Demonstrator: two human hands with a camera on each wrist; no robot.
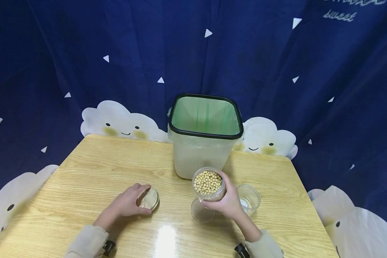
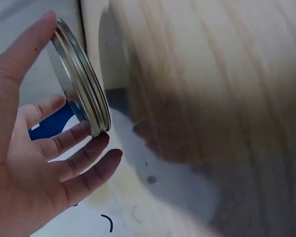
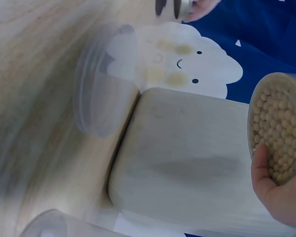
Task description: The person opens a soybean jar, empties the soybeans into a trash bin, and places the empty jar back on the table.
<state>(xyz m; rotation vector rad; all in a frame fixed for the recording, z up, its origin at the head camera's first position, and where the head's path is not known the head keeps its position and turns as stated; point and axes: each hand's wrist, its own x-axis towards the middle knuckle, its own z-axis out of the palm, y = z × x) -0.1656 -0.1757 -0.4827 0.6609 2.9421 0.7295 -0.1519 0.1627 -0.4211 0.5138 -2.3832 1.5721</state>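
Note:
My left hand (image 1: 128,201) pinches a round metal lid (image 1: 150,199) by its rim, just over the table. In the left wrist view the thumb and fingertips grip the lid (image 2: 84,79) on edge, and its shadow falls on the wood. A clear jar of round, pale yellow beans (image 1: 208,182) is gripped in my right hand (image 1: 228,200), its open mouth showing the beans. In the right wrist view the thumb lies against the rim of this jar (image 3: 276,128). Beneath it a clear round plastic lid (image 1: 202,212) lies on the table, and a clear plastic jar (image 1: 249,197) is right of the hand.
A tall whitish bin (image 1: 198,154) with a black rim and a green-tinted inside stands at the back of the wooden table (image 1: 116,161), close behind the bean jar. Behind the table hangs a dark blue curtain (image 1: 132,53) with white clouds and triangles.

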